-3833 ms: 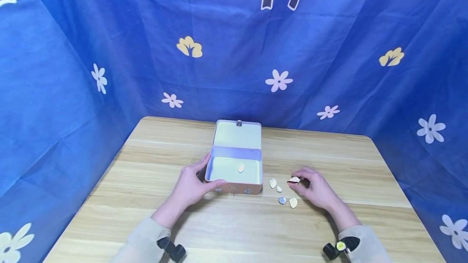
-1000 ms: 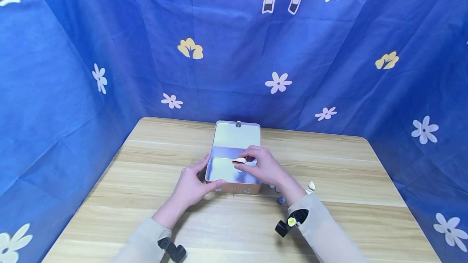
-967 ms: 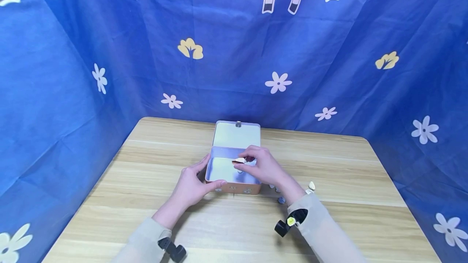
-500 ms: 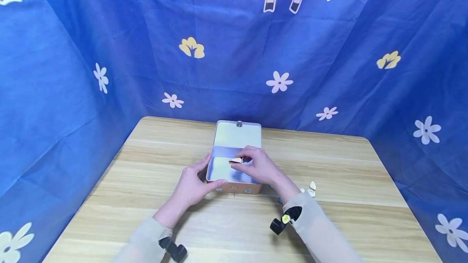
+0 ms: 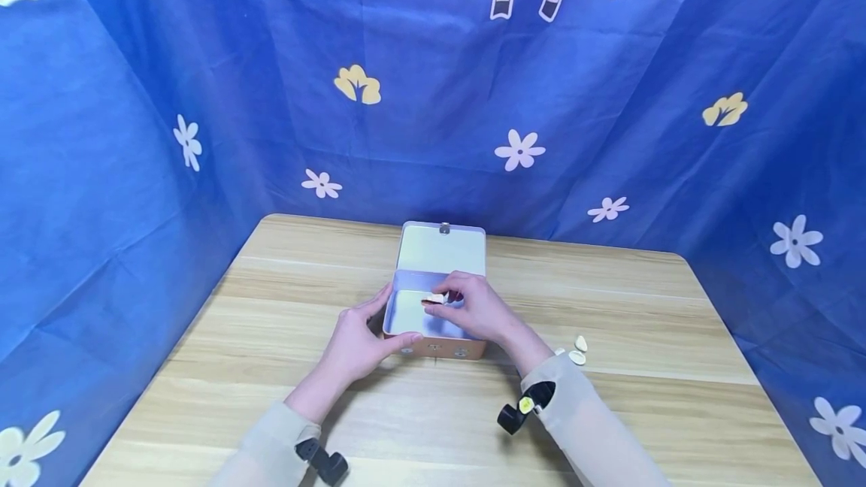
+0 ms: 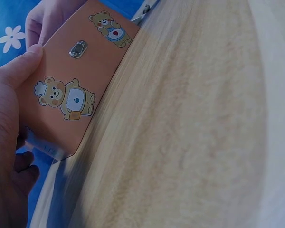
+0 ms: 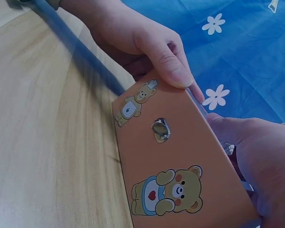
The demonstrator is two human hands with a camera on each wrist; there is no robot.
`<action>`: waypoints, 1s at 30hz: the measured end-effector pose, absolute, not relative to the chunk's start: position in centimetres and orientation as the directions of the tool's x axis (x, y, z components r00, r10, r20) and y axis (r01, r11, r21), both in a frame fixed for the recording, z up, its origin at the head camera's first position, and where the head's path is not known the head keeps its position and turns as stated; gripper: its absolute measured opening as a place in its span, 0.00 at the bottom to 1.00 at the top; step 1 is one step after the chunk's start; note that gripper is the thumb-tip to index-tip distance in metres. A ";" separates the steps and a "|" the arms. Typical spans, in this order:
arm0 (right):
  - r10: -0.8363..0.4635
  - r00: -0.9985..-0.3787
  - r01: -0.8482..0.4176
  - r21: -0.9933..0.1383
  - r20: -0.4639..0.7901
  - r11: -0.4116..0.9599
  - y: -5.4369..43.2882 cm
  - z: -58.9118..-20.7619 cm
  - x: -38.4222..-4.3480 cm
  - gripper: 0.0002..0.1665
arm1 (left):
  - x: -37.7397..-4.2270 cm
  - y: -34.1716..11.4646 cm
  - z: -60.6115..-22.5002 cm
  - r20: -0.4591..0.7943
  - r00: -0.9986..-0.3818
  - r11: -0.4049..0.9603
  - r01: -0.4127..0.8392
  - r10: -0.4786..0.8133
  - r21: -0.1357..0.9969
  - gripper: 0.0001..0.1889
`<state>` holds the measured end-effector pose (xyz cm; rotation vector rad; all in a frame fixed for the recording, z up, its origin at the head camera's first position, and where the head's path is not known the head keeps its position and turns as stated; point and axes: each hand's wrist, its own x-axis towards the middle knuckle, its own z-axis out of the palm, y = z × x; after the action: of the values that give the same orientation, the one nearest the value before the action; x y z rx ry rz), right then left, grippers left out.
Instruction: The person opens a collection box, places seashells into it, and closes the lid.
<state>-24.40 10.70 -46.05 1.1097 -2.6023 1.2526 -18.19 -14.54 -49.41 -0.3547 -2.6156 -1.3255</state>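
Observation:
An orange tin box (image 5: pixel 443 349) with bear pictures and a metal clasp stands on the table, its lid (image 5: pixel 443 248) tipped back. My left hand (image 5: pixel 358 340) grips the box's left front corner, thumb over the front rim and fingers along the side. My right hand (image 5: pixel 473 310) reaches over the open box. Thumb and fingers pinch a small whitish seashell (image 5: pixel 434 299) with a dark reddish underside. In the right wrist view the seashell (image 7: pixel 229 148) shows only partly behind the rim. Much of the box's inside is hidden by my right hand.
Small pale shells (image 5: pixel 580 343) lie on the wooden table (image 5: pixel 284 276) to the right of the box, partly hidden by my right sleeve (image 5: pixel 575 397). A blue flowered cloth (image 5: pixel 433 96) hangs behind the table and along both sides.
My right hand has carried the seashell left from the table to over the box, shifting slightly further left in the last second. My left hand has stayed on the box.

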 end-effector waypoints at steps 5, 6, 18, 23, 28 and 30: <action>-0.595 -0.732 -0.641 -0.632 0.332 0.436 10.5 -46.0 -24.3 0.14 | -18.3 -14.5 -49.5 0.282 -0.951 0.570 0.303 0.127 0.764 0.58; -0.595 -0.730 -0.646 -0.623 0.336 0.441 10.4 -46.0 -24.3 0.14 | -18.3 -14.5 -49.5 0.284 -0.950 0.570 0.304 0.127 0.763 0.58; -0.588 -0.734 -0.647 -0.613 0.340 0.453 10.9 -46.0 -24.2 0.20 | -18.3 -14.4 -49.4 0.289 -0.949 0.569 0.308 0.127 0.762 0.57; -0.575 -0.735 -0.643 -0.641 0.361 0.419 11.3 -45.6 -24.0 0.20 | -18.3 -14.4 -49.4 0.284 -0.950 0.571 0.304 0.126 0.763 0.58; -0.552 -0.741 -0.636 -0.662 0.381 0.397 12.2 -45.0 -23.7 0.19 | -18.4 -14.5 -49.5 0.278 -0.953 0.571 0.297 0.124 0.765 0.58; -0.543 -0.745 -0.635 -0.663 0.388 0.397 12.7 -44.8 -23.6 0.19 | -18.4 -14.5 -49.5 0.272 -0.954 0.570 0.292 0.122 0.768 0.59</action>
<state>-23.60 12.70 -44.76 1.0724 -2.5324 1.2768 -18.38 -14.51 -49.48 -0.3486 -2.6128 -1.3294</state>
